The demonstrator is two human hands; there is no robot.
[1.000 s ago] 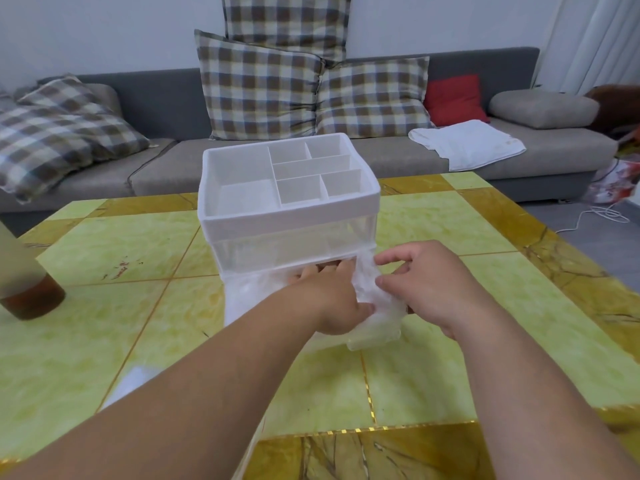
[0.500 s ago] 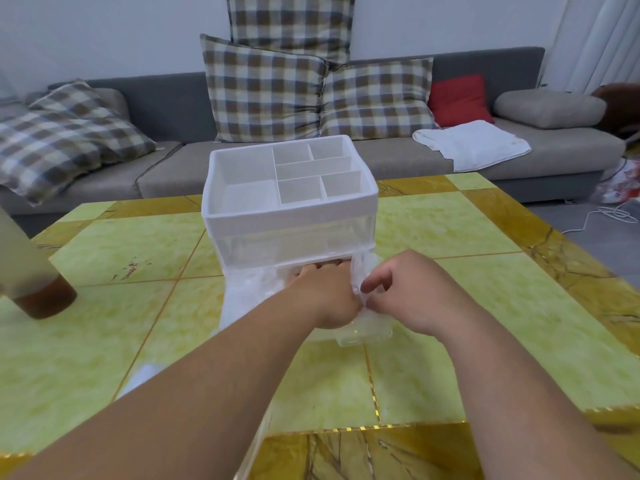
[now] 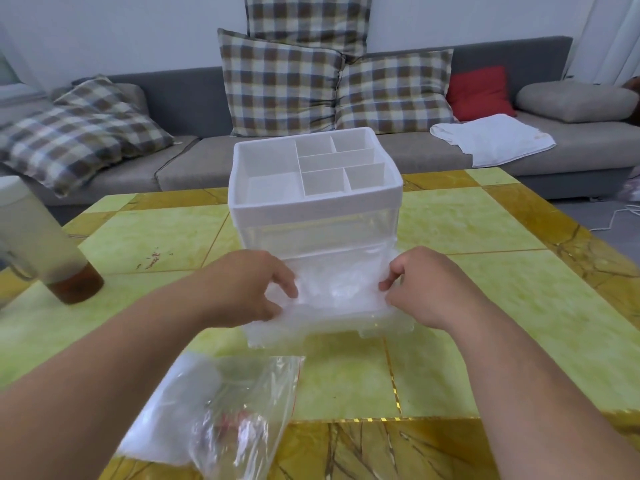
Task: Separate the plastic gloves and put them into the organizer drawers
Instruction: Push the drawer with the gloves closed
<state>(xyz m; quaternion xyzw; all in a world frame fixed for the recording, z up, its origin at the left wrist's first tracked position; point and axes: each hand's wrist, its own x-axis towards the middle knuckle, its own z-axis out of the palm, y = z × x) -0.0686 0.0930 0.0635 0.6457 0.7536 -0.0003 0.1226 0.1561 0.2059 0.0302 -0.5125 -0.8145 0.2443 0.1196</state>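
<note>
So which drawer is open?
The bottom drawer: it sticks out toward the person, with crumpled plastic gloves inside. The upper drawer sits pushed in under the white tray.

Far across, against a pale wall (image 3: 121, 29), a grey sofa (image 3: 194, 168) with checked cushions (image 3: 280, 84), a red cushion (image 3: 479, 90) and a white cloth (image 3: 495, 140) toward the right. Near, a table (image 3: 485, 278) of yellow-green tiles with gold bands. Far right, pale curtains (image 3: 609, 32) above grey floor (image 3: 588, 216).

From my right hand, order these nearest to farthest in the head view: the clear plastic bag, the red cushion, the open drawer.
1. open drawer, gripped by the right hand.
2. clear plastic bag, toward you, left.
3. red cushion, back on the sofa.
</note>
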